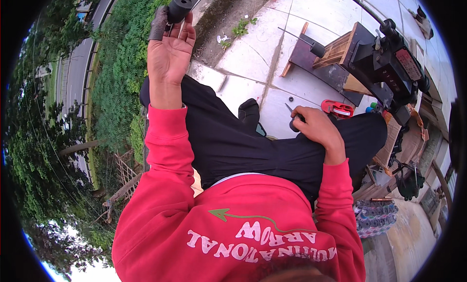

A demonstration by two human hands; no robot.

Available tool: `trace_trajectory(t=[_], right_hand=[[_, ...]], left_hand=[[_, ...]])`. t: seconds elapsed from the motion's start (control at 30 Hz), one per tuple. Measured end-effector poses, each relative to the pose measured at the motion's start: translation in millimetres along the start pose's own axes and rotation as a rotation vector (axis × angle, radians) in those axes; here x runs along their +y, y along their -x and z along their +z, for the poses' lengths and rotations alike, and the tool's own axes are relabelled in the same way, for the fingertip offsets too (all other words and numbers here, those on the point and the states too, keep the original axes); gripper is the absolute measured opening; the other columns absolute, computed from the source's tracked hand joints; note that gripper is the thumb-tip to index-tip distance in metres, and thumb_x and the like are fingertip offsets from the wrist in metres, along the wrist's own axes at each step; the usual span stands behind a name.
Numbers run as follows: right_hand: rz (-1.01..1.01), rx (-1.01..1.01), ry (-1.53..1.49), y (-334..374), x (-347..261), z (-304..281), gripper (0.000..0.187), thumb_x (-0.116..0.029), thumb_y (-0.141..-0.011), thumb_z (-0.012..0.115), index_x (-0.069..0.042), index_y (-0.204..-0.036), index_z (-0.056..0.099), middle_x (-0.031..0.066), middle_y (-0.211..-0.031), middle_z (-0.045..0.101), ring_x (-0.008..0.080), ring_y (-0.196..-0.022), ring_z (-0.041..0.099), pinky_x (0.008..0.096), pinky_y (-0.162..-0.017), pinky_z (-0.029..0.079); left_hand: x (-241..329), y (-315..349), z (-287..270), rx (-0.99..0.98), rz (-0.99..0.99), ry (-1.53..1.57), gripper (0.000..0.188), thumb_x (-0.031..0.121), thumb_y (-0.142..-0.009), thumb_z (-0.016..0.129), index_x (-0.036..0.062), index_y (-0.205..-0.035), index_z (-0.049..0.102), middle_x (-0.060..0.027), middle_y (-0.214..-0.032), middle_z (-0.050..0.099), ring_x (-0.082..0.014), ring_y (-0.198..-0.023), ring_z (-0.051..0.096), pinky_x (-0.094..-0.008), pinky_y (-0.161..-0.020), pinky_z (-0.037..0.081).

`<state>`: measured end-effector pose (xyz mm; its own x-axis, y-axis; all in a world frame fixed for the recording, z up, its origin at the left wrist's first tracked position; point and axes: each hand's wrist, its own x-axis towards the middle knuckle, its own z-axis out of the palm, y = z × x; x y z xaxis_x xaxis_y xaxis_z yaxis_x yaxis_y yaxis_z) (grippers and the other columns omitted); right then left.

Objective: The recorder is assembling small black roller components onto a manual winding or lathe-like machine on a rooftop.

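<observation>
My left hand (171,56), raised at the upper left with the palm up, grips a short black cylinder (180,7) with a small hole in its end. Dark grey wrapping (158,24) covers the thumb of that hand. Resting by my right thigh, my right hand (317,129) is closed round the black handle of a small tool (289,107) with a pointed metal tip. My fingers hide much of this tool, so I cannot tell its exact kind. A small black ring (291,98) lies on the tiles just beyond its tip.
At the right stands a black machine (389,70) beside a wooden stand (335,52); another black cylinder (317,50) sits on a thin rod there. A red plastic tool (338,108) lies by my right knee. A pink-and-blue bundle (374,218) is at lower right. Greenery (114,63) borders the left.
</observation>
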<state>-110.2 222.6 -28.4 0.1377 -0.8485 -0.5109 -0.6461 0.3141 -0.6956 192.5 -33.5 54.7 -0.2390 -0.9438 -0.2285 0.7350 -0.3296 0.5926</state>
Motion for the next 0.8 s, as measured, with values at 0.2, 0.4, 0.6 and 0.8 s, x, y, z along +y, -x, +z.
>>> trace_trajectory(t=[0.2,0.4,0.6,0.8], right_hand=[[0.066,0.062,0.051,-13.6,6.7,1.4,0.029,-0.023,-0.090,0.059,0.000,-0.104,0.070,0.0231,-0.094,0.070,0.0425,-0.088,0.067,0.0489,-0.081,0.052],[0.001,0.072,0.177,-33.6,1.0,5.6,0.026,-0.021,-0.094,0.059,-0.002,-0.108,0.070,0.0231,-0.098,0.070,0.0435,-0.090,0.067,0.0501,-0.084,0.053],[0.053,0.008,0.160,-29.7,-5.1,9.7,0.030,-0.022,-0.097,0.058,-0.002,-0.117,0.068,0.0212,-0.104,0.068,0.0414,-0.096,0.065,0.0488,-0.087,0.051],[0.046,0.006,0.207,-28.1,0.5,11.4,0.028,-0.021,-0.095,0.057,-0.002,-0.112,0.069,0.0223,-0.099,0.069,0.0429,-0.092,0.066,0.0501,-0.085,0.052]], left_hand=[[3.2,31.2,17.8,-0.164,-0.088,0.116,0.044,0.024,-0.104,0.061,0.0026,-0.141,0.053,-0.0206,-0.148,0.051,-0.0369,-0.139,0.047,-0.0438,-0.102,0.051],[6.0,61.4,59.2,-0.381,-0.140,0.233,0.058,0.026,-0.103,0.062,0.0056,-0.153,0.041,-0.0170,-0.158,0.038,-0.0327,-0.146,0.037,-0.0437,-0.108,0.043],[0.6,66.8,73.4,-0.464,-0.136,0.205,0.067,0.022,-0.102,0.064,0.0053,-0.157,0.032,-0.0147,-0.161,0.030,-0.0294,-0.143,0.038,-0.0405,-0.107,0.043],[-3.5,62.1,76.4,-0.382,-0.165,0.200,0.062,0.024,-0.103,0.062,0.0049,-0.156,0.035,-0.0161,-0.160,0.033,-0.0295,-0.145,0.037,-0.0412,-0.107,0.043]])
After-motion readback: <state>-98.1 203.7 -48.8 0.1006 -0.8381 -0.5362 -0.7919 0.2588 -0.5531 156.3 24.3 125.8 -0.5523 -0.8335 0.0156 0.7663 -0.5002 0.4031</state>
